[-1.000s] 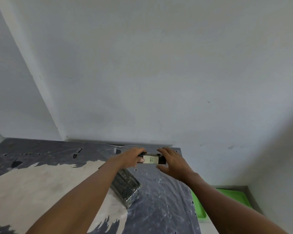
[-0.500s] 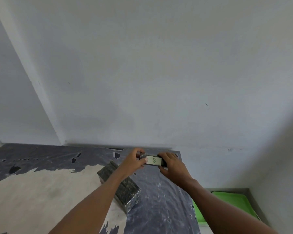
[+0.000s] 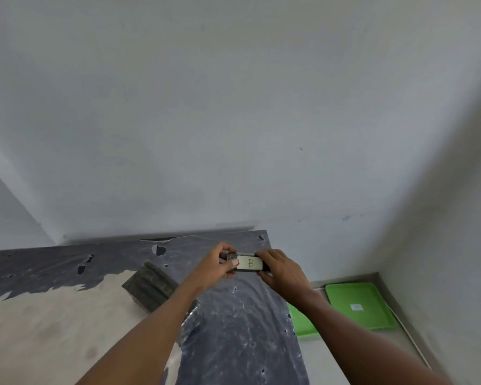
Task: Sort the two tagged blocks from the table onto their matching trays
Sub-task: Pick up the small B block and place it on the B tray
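Note:
A dark block with a white tag marked "B" (image 3: 250, 263) is held up above the far right part of the table. My left hand (image 3: 217, 266) grips its left end and my right hand (image 3: 282, 270) grips its right end. A second dark block (image 3: 150, 286) lies flat on the table, partly hidden behind my left forearm; no tag shows on it. Two green trays sit low on the floor to the right: one tray (image 3: 357, 304) carries a small white label, the other tray (image 3: 300, 322) is mostly hidden by my right forearm.
The table (image 3: 53, 315) has a pale top partly covered by torn dark plastic sheet (image 3: 242, 329). White walls close in behind and on the right. The table's right edge drops to the grey floor (image 3: 328, 365) where the trays lie.
The view has shifted right and down, so more of the green trays shows. Both hands keep hold of the B block, which has moved slightly right, toward the table's right edge.

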`<state>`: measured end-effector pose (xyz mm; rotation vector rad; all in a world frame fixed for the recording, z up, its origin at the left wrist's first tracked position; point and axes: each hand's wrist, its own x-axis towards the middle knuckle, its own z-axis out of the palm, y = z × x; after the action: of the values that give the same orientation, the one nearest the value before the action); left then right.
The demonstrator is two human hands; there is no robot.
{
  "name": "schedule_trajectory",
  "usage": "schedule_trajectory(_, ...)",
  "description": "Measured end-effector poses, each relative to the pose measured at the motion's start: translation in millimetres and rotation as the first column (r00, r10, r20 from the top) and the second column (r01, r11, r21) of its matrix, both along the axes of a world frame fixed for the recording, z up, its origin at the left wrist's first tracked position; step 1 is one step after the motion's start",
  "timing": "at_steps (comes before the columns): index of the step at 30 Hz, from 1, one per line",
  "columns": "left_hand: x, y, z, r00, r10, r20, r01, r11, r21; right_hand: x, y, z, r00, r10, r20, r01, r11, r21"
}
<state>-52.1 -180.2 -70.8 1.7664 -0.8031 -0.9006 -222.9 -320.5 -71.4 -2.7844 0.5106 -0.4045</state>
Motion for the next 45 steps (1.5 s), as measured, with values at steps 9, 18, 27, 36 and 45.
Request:
schedule_trajectory(9,-132.6,-107.0,-17.0,0.999,0.037,-0.033,-0.038,0.999,-0.03,-126.9,-112.5,-14.0,1.0,-0.002,-0.029,0.002,1.0,0.018)
schedule_trajectory(18,-242.8,-204.4,-16.6,0.972,-0.045,0.231,0.02,0.994,0.111,-251.5,-222.1,-9.6,0.996,0.048,-0.071,-0.049,0.999,-0.023)
schedule_trajectory(27,-290.9,-290.3,-51.0,0.879,-0.186,0.439,0.08,0.965,0.249,-319.5,-322.6,-46.7,0.993,-0.004,-0.122,0.003,1.0,-0.008)
schedule_trajectory(36,-303.9,-383.7,-121.3,0.649,-0.441,0.619,0.073,0.847,0.527,-333.3,-420.2,-94.7,0.985,-0.045,-0.166,0.051,0.998,0.031)
schedule_trajectory(45,-307.7,-441.7,-187.0,0.648,-0.437,0.624,0.021,0.829,0.558,-328.7,-491.6,-166.2,0.966,-0.014,-0.257,0.043,0.993,0.11)
